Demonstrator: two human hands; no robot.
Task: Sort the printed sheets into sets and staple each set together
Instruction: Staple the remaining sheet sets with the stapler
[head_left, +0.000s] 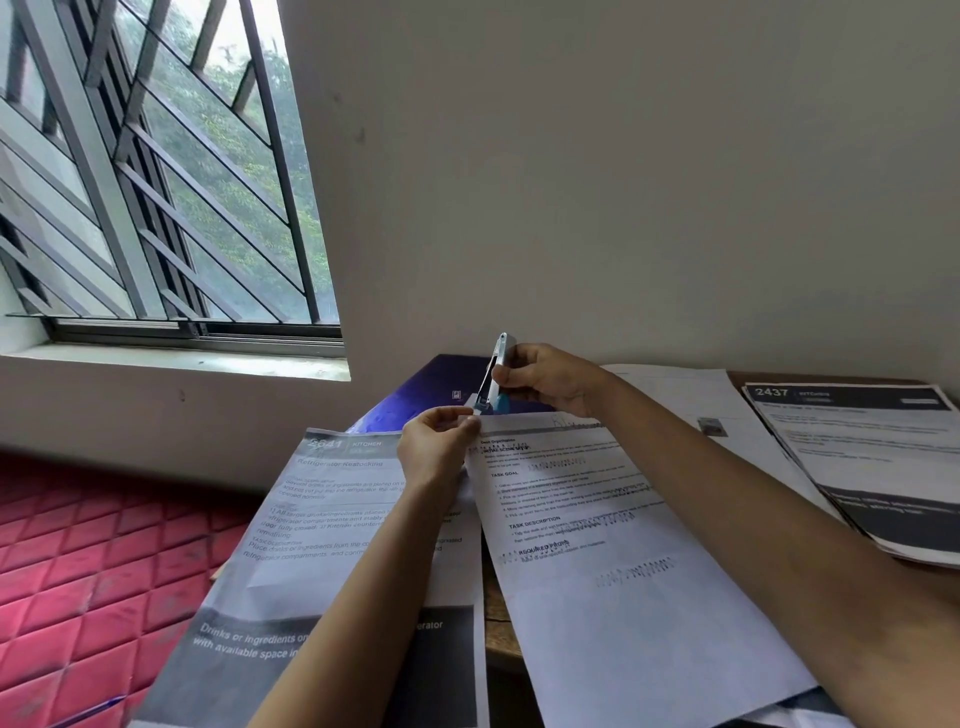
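Desk (497, 618): right hand (551, 383) tight around stapler (497, 371), left hand (435, 442) in pinch on sheets (623, 577).

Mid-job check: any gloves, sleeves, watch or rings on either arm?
None visible. The left hand and right hand are bare, without gloves or rings. The left forearm and right forearm are uncovered to the frame edge: no sleeve, watch or band.

A single wide-angle view from the person's head looks forward and slightly down along both forearms. The left hand (436, 441) and right hand (545, 379) sit mid-frame, close to the lens. Beyond them stands the wall (623, 182), and a window (156, 182) is up-left of the left hand.
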